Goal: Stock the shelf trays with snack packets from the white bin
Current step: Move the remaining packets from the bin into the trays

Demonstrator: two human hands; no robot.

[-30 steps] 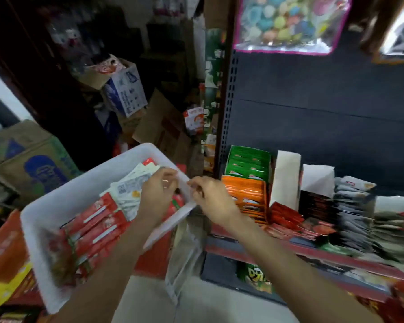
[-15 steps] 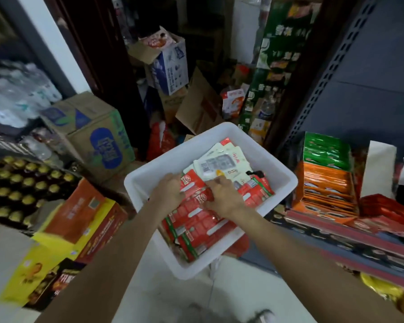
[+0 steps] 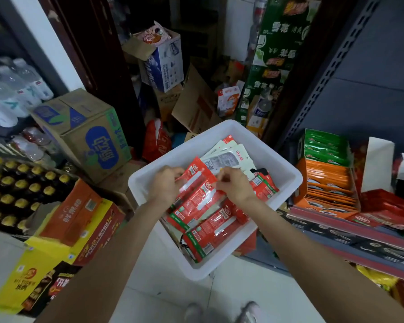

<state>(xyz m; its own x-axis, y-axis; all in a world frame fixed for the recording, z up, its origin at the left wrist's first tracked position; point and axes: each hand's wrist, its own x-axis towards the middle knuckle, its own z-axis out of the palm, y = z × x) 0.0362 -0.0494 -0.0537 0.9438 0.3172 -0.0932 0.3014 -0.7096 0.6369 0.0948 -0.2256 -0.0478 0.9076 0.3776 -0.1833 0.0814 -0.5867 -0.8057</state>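
A crowded stockroom floor of pale tiles [image 3: 163, 297] is ringed with cartons, among them a brown box with a blue logo [image 3: 87, 134] at the left. On the right a dark metal shelf [image 3: 350, 231] carries display trays: an orange tray [image 3: 326, 187] below a green one [image 3: 324, 145]. Just left of the shelf sits the white bin [image 3: 275, 164], filled with red snack packets [image 3: 210, 227] and white ones [image 3: 226, 157] toward its far side. Both hands are inside the bin. The left hand [image 3: 165, 183] curls its fingers around the edge of a red packet [image 3: 196, 183] on top of the pile; the right hand [image 3: 233, 186] pinches the same packet's upper edge.
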